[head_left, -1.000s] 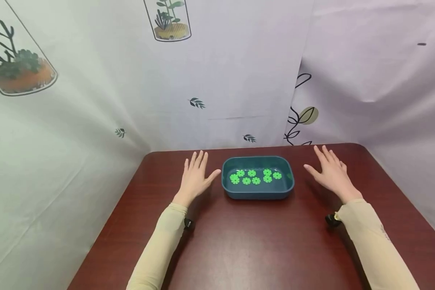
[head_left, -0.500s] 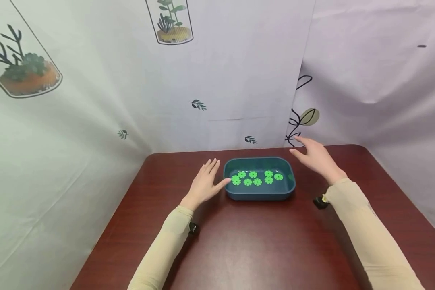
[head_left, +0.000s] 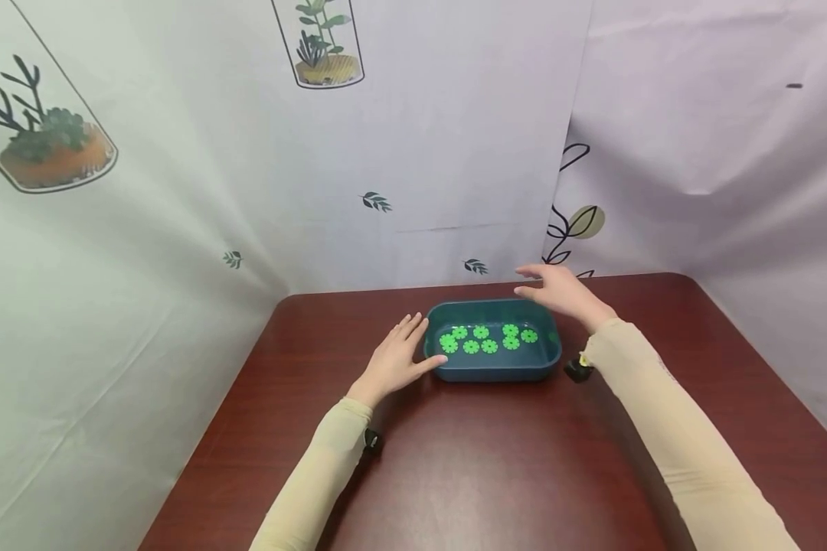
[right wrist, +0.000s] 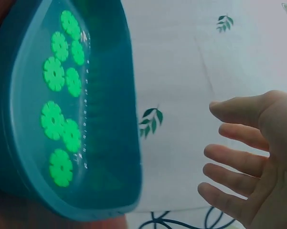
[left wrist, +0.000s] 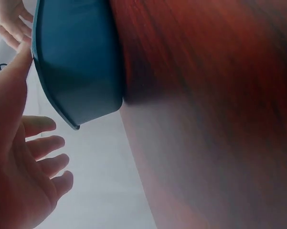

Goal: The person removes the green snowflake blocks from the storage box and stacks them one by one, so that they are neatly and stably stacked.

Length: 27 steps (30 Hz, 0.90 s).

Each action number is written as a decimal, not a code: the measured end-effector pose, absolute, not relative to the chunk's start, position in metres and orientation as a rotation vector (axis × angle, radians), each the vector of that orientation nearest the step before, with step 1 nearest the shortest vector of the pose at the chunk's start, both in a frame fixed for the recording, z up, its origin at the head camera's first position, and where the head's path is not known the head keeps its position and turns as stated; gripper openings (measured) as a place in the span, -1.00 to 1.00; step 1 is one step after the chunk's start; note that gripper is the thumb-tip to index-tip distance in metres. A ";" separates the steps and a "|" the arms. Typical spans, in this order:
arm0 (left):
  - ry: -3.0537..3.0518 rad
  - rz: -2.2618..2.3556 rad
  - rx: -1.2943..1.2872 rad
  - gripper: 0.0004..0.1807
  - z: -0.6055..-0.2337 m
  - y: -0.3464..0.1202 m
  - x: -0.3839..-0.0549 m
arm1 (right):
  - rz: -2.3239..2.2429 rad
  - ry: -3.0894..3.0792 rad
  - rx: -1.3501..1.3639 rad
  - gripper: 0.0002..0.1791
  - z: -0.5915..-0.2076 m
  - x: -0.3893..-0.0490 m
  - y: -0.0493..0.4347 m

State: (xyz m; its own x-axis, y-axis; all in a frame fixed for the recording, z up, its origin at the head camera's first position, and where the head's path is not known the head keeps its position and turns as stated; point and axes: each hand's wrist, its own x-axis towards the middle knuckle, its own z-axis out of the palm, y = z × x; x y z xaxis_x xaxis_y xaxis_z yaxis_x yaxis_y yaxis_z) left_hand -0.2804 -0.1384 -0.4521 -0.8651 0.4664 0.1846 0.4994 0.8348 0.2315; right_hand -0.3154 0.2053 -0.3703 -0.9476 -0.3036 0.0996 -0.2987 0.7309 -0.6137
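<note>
Now, your left grip (head_left: pixel 390 366) spreads wide at teal tray's (head_left: pixel 492 375) rim, right grip (head_left: pixel 567 295) wide, empty near far corner; green flower pieces (head_left: pixel 511 343) lie inside, nothing lifted yet.

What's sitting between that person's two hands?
A teal tray with green flower-shaped pieces in it lies between the left hand and the right hand, as the head view shows.
</note>
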 end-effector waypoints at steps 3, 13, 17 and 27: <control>-2.913 -0.424 -0.757 0.03 -0.452 -0.138 -0.280 | -1.004 2.891 -0.483 -0.39 -0.374 -0.318 0.201; -2.935 -0.469 -0.794 0.01 -0.452 -0.138 -0.281 | -0.917 2.873 -0.506 -0.42 -0.389 -0.325 0.191; -2.939 -0.488 -0.801 0.00 -0.452 -0.139 -0.281 | -0.900 2.834 -0.516 -0.42 -0.395 -0.326 0.188; -2.950 -0.479 -0.814 0.01 -0.451 -0.139 -0.282 | -0.773 2.805 -0.523 -0.44 -0.409 -0.329 0.179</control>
